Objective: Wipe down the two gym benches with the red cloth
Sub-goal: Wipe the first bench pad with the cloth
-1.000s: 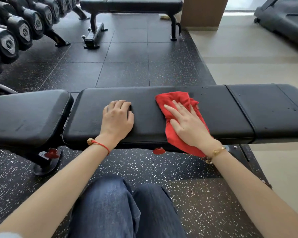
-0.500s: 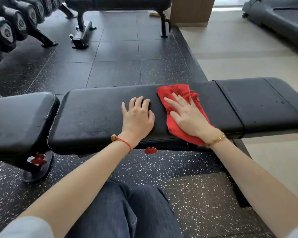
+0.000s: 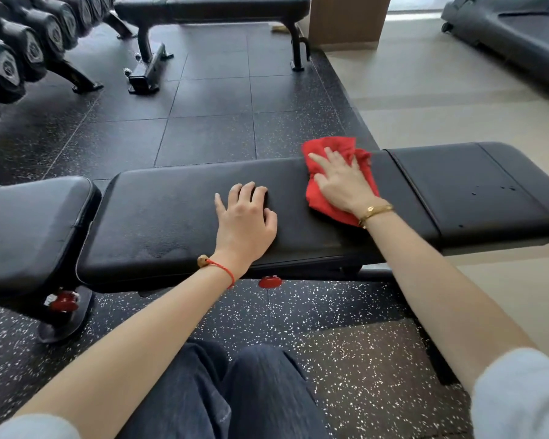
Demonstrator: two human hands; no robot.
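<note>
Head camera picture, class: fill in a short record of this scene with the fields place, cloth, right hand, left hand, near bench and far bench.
place: gym floor beside a dumbbell rack
cloth: red cloth, at the long pad's far edge
right hand: right hand flat on the cloth
left hand: left hand resting on the pad, holding nothing
near bench: near bench, black, across the view
far bench: far bench, untouched

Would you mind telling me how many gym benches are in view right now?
2. The near bench runs across the middle, under both hands and the red cloth. The far bench stands at the top beside the dumbbell rack. Others may lie outside the frame.
</note>
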